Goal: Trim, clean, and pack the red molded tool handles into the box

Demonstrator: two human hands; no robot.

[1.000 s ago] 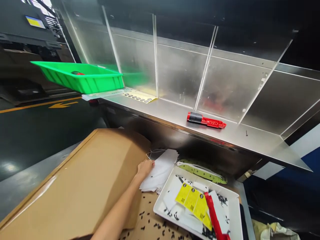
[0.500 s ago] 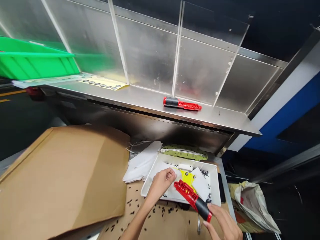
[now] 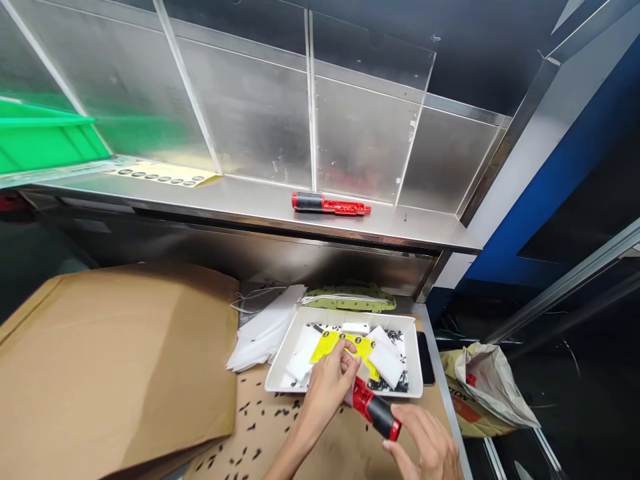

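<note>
My right hand (image 3: 425, 443) pinches the black end of a red-and-black plastic housing (image 3: 383, 415) between thumb and fingers. The housing slants up to the left, its ribbed red inside facing up. At its red end, my left hand (image 3: 330, 377) is closed with curled fingers and covers the tip; what those fingers hold is hidden. Just beyond both hands stands a white tray (image 3: 419, 363). In it lie a yellow sticker sheet (image 3: 325, 344), folded white pads (image 3: 386, 364) and several small black pieces (image 3: 395, 337).
A similar red-and-black housing (image 3: 307, 201) lies on the metal shelf (image 3: 250, 200). Left of the tray are white sheets (image 3: 265, 330) and a large cardboard box (image 3: 110, 360). A dark phone (image 3: 425, 360) and an open sack (image 3: 490, 387) are at right. Black bits litter the cardboard surface (image 3: 265, 380).
My left hand has moved onto the red end of the housing, hiding its tip. The housing and right hand sit slightly further left in view. The camera view has shifted right.
</note>
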